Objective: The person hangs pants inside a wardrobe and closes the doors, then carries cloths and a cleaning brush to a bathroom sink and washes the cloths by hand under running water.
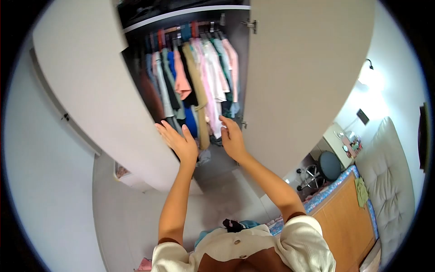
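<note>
My left hand (pixel 180 143) is raised at the edge of the wardrobe's left door (pixel 86 59), fingers stretched out and thumb apart. Whether it touches the door I cannot tell. In front of the wardrobe opening is my right hand (pixel 232 138), its fingers slightly bent and apart, holding nothing. Between and beyond the hands hang many clothes on a rail, among them a tan garment (pixel 195 81), a coral top (pixel 181 75) and white shirts (pixel 212 68). The right door (pixel 303 77) stands swung out on its hinges. Part of the wardrobe floor is hidden by my hands.
At the right are a bed with a wooden board (pixel 340 217), a padded headboard (pixel 387 167), a round stool (pixel 329 166) and a small table (pixel 337 140) with bottles. Some cloth (pixel 235 224) lies low in front of me. A white wall (pixel 41 158) runs along the left.
</note>
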`<state>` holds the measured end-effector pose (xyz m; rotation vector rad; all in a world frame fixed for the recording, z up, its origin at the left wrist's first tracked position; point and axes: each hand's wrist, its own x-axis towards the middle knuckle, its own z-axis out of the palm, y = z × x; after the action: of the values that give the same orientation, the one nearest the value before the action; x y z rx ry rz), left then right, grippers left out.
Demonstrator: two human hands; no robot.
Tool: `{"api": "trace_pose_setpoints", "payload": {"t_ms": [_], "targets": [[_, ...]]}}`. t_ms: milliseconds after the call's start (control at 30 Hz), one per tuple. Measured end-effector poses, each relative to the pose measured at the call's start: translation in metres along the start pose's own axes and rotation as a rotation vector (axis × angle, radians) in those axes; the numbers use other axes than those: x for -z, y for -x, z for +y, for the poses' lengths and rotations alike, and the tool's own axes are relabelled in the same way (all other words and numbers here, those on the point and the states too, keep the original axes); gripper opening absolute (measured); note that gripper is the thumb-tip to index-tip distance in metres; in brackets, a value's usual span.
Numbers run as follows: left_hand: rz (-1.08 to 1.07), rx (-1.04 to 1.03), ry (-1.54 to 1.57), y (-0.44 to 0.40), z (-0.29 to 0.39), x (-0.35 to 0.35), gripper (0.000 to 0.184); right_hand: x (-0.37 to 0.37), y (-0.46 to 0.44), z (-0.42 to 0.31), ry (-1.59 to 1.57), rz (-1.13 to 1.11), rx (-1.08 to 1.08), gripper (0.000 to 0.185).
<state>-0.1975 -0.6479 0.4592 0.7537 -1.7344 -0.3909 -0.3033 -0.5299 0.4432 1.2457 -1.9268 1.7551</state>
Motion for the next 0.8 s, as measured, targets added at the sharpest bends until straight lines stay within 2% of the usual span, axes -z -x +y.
{"api": "trace_pose_setpoints", "payload": {"t_ms": [33,133,233,300,400,500,633,667,767,800], "targets": [[0.016,-0.127,-0.018,0.009,0.011,-0.014,0.062,0.019,-0.001,0.006,0.107,0.092,0.056,0.033],[-0.179,-0.341,0.145,0.052,0.072,-0.053,0.059,0.088,0.000,0.005,0.324,0.262,0.109,0.033],[-0.387,-0.376,0.464,0.088,0.137,-0.082,0.057,0.157,0.006,-0.009,0.672,0.426,0.145,0.036],[-0.504,-0.424,0.509,0.107,0.171,-0.095,0.056,0.201,0.015,-0.016,0.920,0.510,0.187,0.043],[-0.636,-0.499,0.554,0.130,0.217,-0.104,0.055,0.248,0.020,-0.007,0.970,0.703,0.208,0.054],[-0.742,-0.525,0.590,0.152,0.246,-0.111,0.052,0.273,0.024,0.008,0.814,0.659,0.136,0.061],[-0.819,-0.468,0.677,0.167,0.259,-0.116,0.049,0.282,0.032,0.025,0.549,0.430,-0.118,0.052],[-0.828,-0.456,0.692,0.167,0.258,-0.116,0.050,0.282,0.032,0.040,0.561,0.461,-0.086,0.045],[-0.839,-0.450,0.695,0.166,0.249,-0.112,0.051,0.267,0.033,0.013,0.392,0.524,-0.234,0.040],[-0.839,-0.457,0.694,0.165,0.246,-0.108,0.051,0.263,0.031,0.016,0.440,0.592,-0.069,0.036]]}}
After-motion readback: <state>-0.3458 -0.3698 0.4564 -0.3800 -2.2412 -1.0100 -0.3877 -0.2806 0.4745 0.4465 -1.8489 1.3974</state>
